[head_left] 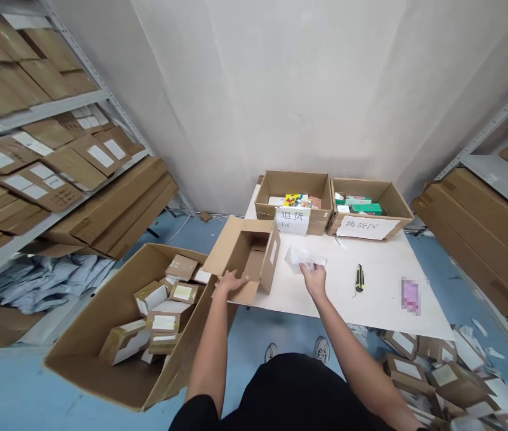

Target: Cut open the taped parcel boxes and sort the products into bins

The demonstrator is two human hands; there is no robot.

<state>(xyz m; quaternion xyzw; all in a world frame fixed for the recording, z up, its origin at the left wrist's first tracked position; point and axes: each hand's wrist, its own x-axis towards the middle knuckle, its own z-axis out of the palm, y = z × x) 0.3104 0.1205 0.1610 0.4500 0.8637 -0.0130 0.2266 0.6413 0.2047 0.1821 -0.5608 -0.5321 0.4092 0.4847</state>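
Note:
My left hand (230, 282) rests on the near edge of an opened cardboard box (270, 257), its fingers apart and its thumb stretched along the near flap. This box stands at the left of the white table with its flaps folded out, and the part of its inside that shows holds nothing visible. Just right of it, my right hand (314, 280) pinches a crumpled, whitish see-through plastic bag (299, 257) above the tabletop. A black and yellow utility knife (359, 279) lies to the right of that hand.
Two labelled cartons, the left carton (298, 179) and the right carton (373, 191), stand along the table's back with small packages inside. A large carton (83, 371) of parcels sits at left. A blurred pink item (410, 296) lies at right. Shelves flank both sides; parcels (446, 377) lie below right.

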